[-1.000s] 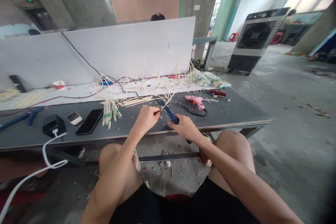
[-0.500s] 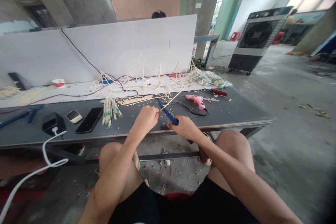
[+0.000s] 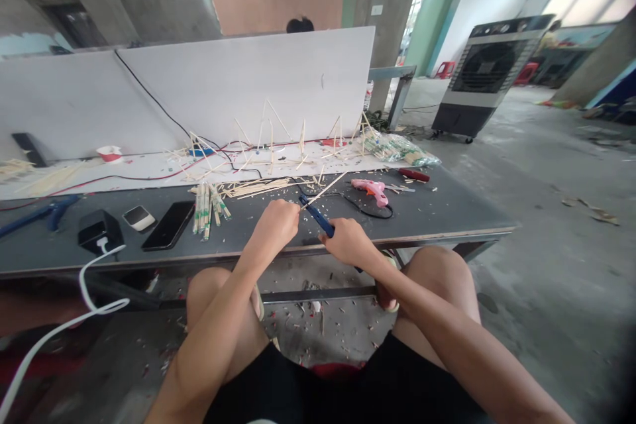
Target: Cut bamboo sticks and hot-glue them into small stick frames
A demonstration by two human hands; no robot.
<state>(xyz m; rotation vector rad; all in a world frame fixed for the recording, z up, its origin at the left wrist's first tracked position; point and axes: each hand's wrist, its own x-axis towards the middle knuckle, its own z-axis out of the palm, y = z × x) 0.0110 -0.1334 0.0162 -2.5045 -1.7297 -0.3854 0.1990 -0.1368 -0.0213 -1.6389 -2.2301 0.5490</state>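
My left hand (image 3: 279,220) is closed on the near end of a thin wooden stick (image 3: 328,187), which slants up to the right. In my right hand (image 3: 348,238) is a dark blue cutting tool (image 3: 318,215); its head meets the stick just beside my left fingers. Beyond my hands, loose sticks (image 3: 258,188) lie on the grey table (image 3: 447,209). Wrapped stick bundles (image 3: 203,212) are left of my left hand. A pink glue gun (image 3: 370,189) rests to the right of the stick.
Stick frames (image 3: 271,142) stand before a white panel (image 3: 223,86). A phone (image 3: 169,225), a black charger (image 3: 101,232) and a blue tool (image 3: 52,212) are on the left. A red-handled tool (image 3: 414,175) and bagged sticks (image 3: 397,149) are on the right. The top of a person's head shows behind the panel.
The stick and the blue tool have shifted very slightly. My hands keep nearly the same place and hold the same things.
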